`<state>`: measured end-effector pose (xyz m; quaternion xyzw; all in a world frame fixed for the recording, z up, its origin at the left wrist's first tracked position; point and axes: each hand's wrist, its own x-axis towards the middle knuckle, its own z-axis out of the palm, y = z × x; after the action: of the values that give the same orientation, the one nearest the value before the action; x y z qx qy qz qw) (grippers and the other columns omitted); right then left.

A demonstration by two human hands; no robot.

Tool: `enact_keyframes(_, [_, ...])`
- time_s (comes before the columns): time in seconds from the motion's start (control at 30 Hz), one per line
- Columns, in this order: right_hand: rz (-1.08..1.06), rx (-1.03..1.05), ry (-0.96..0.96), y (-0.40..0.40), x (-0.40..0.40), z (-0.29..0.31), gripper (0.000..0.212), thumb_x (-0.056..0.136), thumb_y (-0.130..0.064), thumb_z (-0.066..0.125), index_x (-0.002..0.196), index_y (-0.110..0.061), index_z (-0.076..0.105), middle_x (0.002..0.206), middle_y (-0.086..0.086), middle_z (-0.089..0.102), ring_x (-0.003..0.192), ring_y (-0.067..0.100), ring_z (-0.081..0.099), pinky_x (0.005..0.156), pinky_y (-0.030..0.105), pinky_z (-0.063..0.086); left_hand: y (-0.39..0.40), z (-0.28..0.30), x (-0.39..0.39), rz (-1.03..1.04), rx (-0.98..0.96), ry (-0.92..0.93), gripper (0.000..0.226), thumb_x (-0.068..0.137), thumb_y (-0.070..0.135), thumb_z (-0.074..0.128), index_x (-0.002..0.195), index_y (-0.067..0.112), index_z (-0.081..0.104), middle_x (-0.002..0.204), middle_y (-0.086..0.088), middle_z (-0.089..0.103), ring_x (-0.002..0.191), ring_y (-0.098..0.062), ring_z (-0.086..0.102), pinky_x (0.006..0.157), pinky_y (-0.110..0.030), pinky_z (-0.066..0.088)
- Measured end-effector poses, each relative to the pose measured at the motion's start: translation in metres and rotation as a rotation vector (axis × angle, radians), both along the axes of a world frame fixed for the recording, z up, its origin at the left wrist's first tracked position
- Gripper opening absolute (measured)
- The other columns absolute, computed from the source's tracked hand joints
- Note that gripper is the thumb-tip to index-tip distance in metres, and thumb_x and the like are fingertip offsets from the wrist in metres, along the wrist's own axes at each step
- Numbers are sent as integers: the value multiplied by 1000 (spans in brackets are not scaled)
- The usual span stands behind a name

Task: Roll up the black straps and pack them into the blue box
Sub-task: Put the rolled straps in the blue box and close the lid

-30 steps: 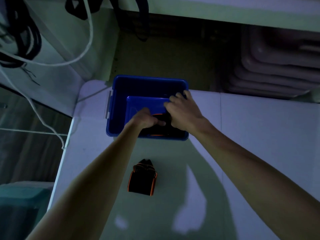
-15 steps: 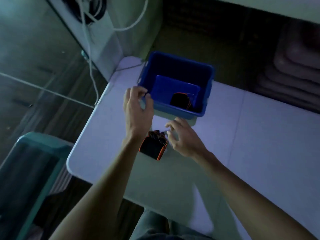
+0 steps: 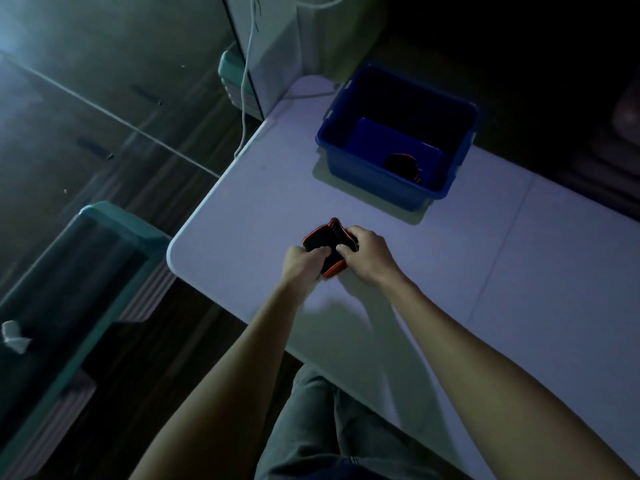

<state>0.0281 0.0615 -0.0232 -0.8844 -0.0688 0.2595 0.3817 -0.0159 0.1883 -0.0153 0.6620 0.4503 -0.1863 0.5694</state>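
A black strap with orange edging (image 3: 323, 239) lies on the white table (image 3: 485, 271) near its front left corner. My left hand (image 3: 303, 263) grips its near left side and my right hand (image 3: 367, 252) grips its right side, fingers curled onto the fabric. The blue box (image 3: 349, 168) stands farther back on the table, apart from my hands. Inside it, at the right of the floor, lies a rolled black strap with orange trim (image 3: 403, 164).
A teal bin (image 3: 114, 223) stands on the floor left of the table corner. A white cable (image 3: 246, 81) hangs down a white post behind the table. The room is dim. My trouser leg (image 3: 329, 427) shows below the table edge.
Both hands left the box, came back toward me and closed on the strap lying on the table. The view swung left, so the box now sits upper right.
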Motion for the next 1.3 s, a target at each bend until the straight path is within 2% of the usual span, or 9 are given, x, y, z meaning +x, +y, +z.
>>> enact_keyframes(0.1, [-79,115,-124,-8,-8,29,19,91,-19,60,106,-8,63,92,5,68,79,20,67,63,24,54,2,24,4,-43,15,-153,20,86,16,65,88,-3,70,80,-13,67,75,-25,66,72,-39,54])
enact_keyframes(0.2, [-152,186,-266,-15,-1,63,28,91,-22,64,117,-12,62,98,-1,66,86,10,61,66,10,45,3,58,21,-111,18,-347,13,86,12,66,74,10,63,71,-6,65,72,-21,63,69,-32,47])
enact_keyframes(0.4, [-276,223,-366,-19,62,105,32,94,-22,61,123,-10,60,103,1,67,93,12,62,76,25,49,5,101,111,-231,120,-498,30,77,21,76,100,8,61,89,-6,68,75,-16,64,72,-31,53])
enact_keyframes(0.57, [-358,231,-115,-18,132,101,22,96,-10,56,117,-11,61,106,4,68,99,19,65,84,29,51,9,97,198,-605,370,-419,68,61,47,69,118,10,56,109,-10,70,101,-29,67,84,-41,56])
enact_keyframes(0.7, [-326,109,122,-14,168,80,15,92,-4,53,85,-14,62,86,9,64,80,20,60,67,30,43,4,89,231,-887,483,-185,80,86,29,68,146,-1,26,140,-22,51,129,-38,51,102,-42,44])
enact_keyframes(0.9, [-195,-94,304,-5,194,46,16,86,-11,53,71,-11,58,66,5,56,63,19,53,55,29,36,-2,48,255,-1112,489,10,76,93,20,57,150,-8,16,146,-23,46,134,-36,48,105,-39,42])
enact_keyframes(1.07, [-115,-127,261,-3,197,37,12,85,-9,53,81,-5,63,76,13,65,76,29,64,63,37,47,-2,29,259,-1329,507,14,31,95,14,56,123,3,61,122,-17,67,113,-29,64,87,-31,49])
enact_keyframes(1.2, [-125,-176,218,-6,193,44,14,87,-10,55,74,-11,57,70,7,61,67,22,59,52,30,40,1,25,259,-1333,581,13,27,93,12,58,117,1,64,115,-17,70,106,-29,68,79,-29,51])
enact_keyframes(1.3, [-185,-162,110,-15,184,55,13,88,-12,57,78,-7,63,79,11,67,78,27,65,64,35,50,-4,33,254,-1249,679,-31,28,93,5,53,119,-1,61,119,-20,65,109,-35,65,87,-38,54])
